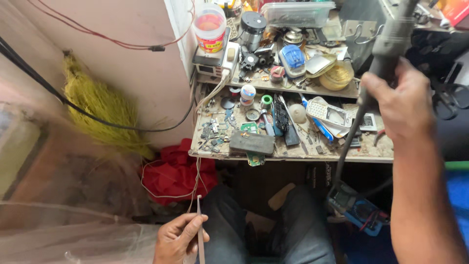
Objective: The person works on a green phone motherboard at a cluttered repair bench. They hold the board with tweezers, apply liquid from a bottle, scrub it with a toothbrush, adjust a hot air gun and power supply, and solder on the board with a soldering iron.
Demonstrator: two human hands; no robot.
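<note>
You see even, soft daylight without glare; wide-angle distortion bends the edges, and motion blur smears the area left of your left hand (180,238).

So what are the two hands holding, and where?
Left hand pinches thin tweezers near their middle. Right hand grips a grey hot-air wand around its handle's lower end.

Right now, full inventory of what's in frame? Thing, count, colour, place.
Workbench: 1, grimy beige, centre, two levels.
Circuit board: 1, green, front edge.
Dark flat block: 1, grey, bench front.
Phone casing: 1, white, bench right.
Plastic tub: 1, clear with red label, upper shelf left.
Multimeter: 1, blue, below bench right.
Broom bristles: 1, yellow, left wall.
Red cloth: 1, floor beside bench.
Tweezers: 1, metal, left hand.
Handheld tool: 1, grey, corded, right hand.
Left hand: bottom centre.
Right hand: upper right.
</note>
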